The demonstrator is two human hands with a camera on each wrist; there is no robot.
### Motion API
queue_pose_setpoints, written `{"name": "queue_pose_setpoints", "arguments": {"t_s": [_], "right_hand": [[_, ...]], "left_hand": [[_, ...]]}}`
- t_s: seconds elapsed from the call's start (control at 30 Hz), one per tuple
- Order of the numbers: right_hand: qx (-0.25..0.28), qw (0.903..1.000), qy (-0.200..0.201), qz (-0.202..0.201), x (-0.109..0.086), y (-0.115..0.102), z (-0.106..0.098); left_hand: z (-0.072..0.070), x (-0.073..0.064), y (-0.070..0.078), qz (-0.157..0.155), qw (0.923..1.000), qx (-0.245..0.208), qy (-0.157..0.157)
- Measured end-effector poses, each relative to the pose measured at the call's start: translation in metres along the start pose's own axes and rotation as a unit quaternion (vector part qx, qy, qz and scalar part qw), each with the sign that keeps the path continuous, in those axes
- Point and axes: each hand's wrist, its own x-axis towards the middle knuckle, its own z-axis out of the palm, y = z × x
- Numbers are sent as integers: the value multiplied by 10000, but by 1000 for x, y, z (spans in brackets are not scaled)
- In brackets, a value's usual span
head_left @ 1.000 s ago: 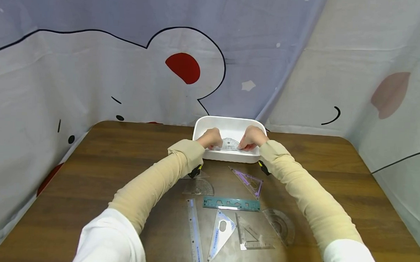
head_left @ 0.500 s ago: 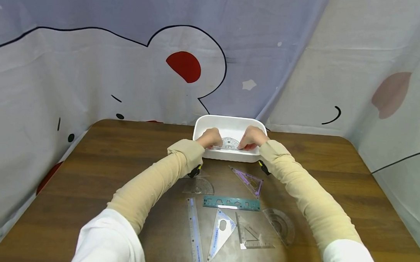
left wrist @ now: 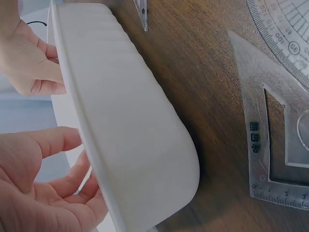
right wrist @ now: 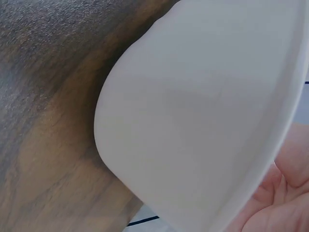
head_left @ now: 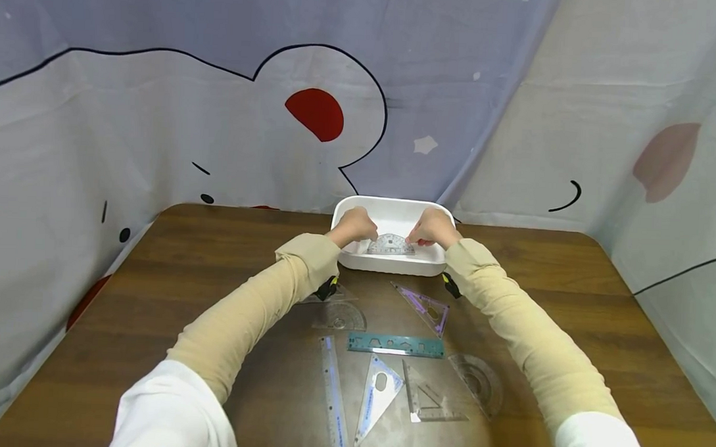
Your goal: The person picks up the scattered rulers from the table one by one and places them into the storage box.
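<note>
A clear protractor [head_left: 391, 245] lies inside a white plastic tray [head_left: 392, 267] at the back of the table. My left hand [head_left: 356, 225] reaches over the tray's left side, fingertips right at the protractor's left edge. In the left wrist view this hand [left wrist: 53, 193] has its thumb and fingers spread apart behind the tray's rim. My right hand [head_left: 432, 227] points down into the tray from the right, with bent, loose fingers close by the protractor's right edge. In the right wrist view, the tray wall [right wrist: 193, 111] hides the right fingertips.
In front of the tray lie a purple set square [head_left: 428, 310], a green ruler [head_left: 396, 344], a clear ruler [head_left: 334, 397], a blue-edged set square [head_left: 377, 402], a clear set square [head_left: 429, 400] and protractors [head_left: 477, 384]. A patterned curtain [head_left: 219, 126] hangs behind.
Both hands have risen slightly off the protractor, the left one also shifting left. The protractor's ends, covered by the fingers before, now show. The tray has hardly moved.
</note>
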Motion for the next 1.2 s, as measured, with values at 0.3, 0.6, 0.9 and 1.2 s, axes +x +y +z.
{"name": "queue_pose_setpoints", "arguments": {"t_s": [0.3,0.6,0.9,1.2], "right_hand": [[-51,9998,169,63,-7,-6,-10],[213,9988,426,-130,-19,-10,-15],[497,9947,760,-472,-30,-26,-11],[543,9880,1090,-946,-42,-48,-1]], "left_hand": [[-7,-4,3,-22,9998,-155,153],[-15,-11,-4,102,9981,-344,509],[-31,-28,-20,301,9946,-746,654],[-35,-38,-29,300,9933,-905,659]]}}
